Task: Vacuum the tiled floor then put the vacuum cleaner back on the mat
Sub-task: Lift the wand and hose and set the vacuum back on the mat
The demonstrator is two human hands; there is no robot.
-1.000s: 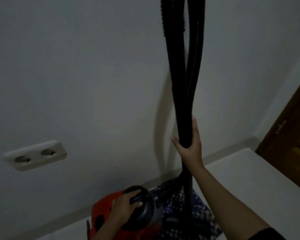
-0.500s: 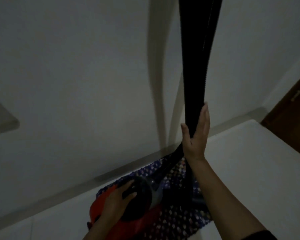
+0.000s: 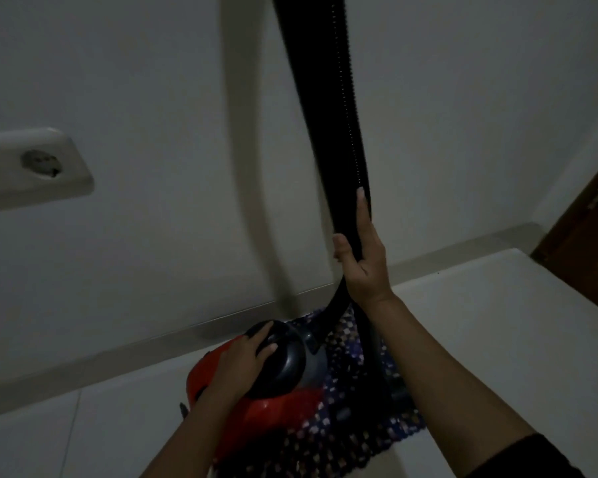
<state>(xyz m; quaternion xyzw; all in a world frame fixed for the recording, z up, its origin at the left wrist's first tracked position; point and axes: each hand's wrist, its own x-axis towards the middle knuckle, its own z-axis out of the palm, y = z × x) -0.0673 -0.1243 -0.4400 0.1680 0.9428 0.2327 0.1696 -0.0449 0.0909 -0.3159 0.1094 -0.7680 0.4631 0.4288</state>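
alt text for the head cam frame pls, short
A person's right hand grips a black corrugated vacuum hose held upright against a white wall, while the left hand rests on the dark round top of a red vacuum cleaner. The cleaner sits on a patterned mat on the pale tiled floor, with a double wall socket at left.

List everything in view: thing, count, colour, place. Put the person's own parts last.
vacuum cleaner: one, red and dark grey, on the mat
hose: one, black, doubled, rising out of frame
mat: one, speckled blue, by the wall
floor: white tiles
wall socket: one double, white, left
door: one, brown, right
left hand: on the vacuum's dark top
right hand: fingers around the hose
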